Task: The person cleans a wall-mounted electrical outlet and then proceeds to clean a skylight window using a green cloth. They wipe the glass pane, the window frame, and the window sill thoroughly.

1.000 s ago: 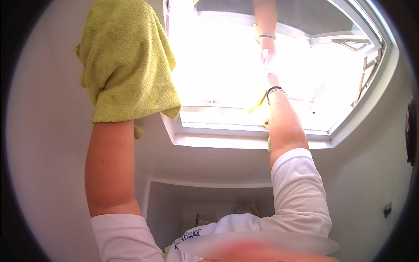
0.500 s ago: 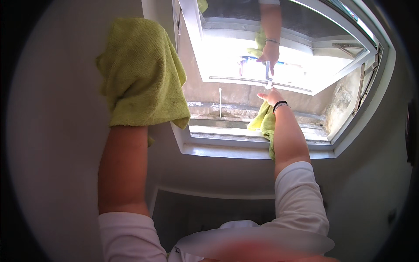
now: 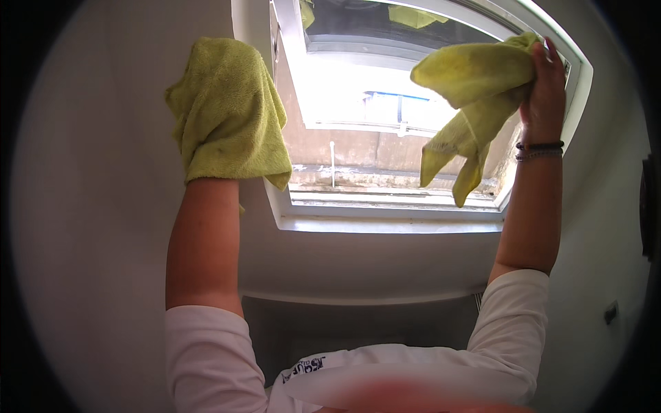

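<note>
A green cloth [image 3: 231, 113] hangs over my left hand beside the window's left edge. It covers the fingers completely; only my left forearm [image 3: 204, 241] shows below it. Up at the window's right side, my right hand [image 3: 546, 93] is closed on a second green cloth [image 3: 475, 76], whose loose ends dangle toward the lower part of the opening. The hand is raised along the right side of the white window frame [image 3: 385, 224], with some fingertips pointing up past the cloth.
The tilted window sash [image 3: 365, 126] stands open outward, with a handle [image 3: 402, 129] on its lower rail. Outside is a weathered wall [image 3: 372, 151] with a thin white pipe [image 3: 332, 165]. A dark fixture [image 3: 611, 313] sits on the right wall.
My right hand has left the sash handle and moved up and right to the frame's side, carrying its cloth. My left hand and its cloth have shifted only slightly.
</note>
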A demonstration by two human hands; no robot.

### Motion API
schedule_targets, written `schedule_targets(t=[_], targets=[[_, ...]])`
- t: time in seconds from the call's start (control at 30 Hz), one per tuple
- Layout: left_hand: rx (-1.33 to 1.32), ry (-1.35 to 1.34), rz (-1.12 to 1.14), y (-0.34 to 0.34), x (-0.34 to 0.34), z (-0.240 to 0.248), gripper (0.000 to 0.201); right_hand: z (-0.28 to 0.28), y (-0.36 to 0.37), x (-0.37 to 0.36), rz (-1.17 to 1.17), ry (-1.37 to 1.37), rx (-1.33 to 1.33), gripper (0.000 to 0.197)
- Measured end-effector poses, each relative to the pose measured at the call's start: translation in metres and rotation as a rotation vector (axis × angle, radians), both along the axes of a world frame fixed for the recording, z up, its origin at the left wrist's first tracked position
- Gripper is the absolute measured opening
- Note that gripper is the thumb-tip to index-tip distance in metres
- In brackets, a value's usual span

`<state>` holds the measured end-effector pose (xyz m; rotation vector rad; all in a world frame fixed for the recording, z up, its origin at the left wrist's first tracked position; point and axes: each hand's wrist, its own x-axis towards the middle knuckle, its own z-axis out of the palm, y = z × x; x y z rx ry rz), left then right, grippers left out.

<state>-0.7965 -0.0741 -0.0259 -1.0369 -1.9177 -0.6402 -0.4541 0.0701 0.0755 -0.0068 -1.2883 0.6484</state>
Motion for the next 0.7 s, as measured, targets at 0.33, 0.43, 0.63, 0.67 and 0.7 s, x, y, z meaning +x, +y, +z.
schedule_targets(t=[0.33,0.43,0.63,0.67,0.7], targets=[[0.047,-0.085,-0.031,-0.003,0.004,0.004,0.068,-0.209,-0.012,0.024,-0.202,-0.154,-0.171,0.062],[0.095,-0.211,-0.123,0.000,0.002,0.003,0.065,-0.204,-0.009,0.010,0.272,-0.029,-0.335,0.059],[0.141,-0.397,-0.222,-0.009,-0.014,-0.001,0.064,-0.128,0.016,-0.008,-0.556,-0.382,0.066,0.053],[0.139,-0.401,-0.213,-0.011,-0.016,-0.002,0.064,-0.106,0.021,-0.019,-0.628,-0.407,0.109,0.054],[0.135,-0.391,-0.184,-0.016,-0.019,-0.002,0.065,-0.079,0.025,-0.032,-0.667,-0.395,0.247,0.055]])
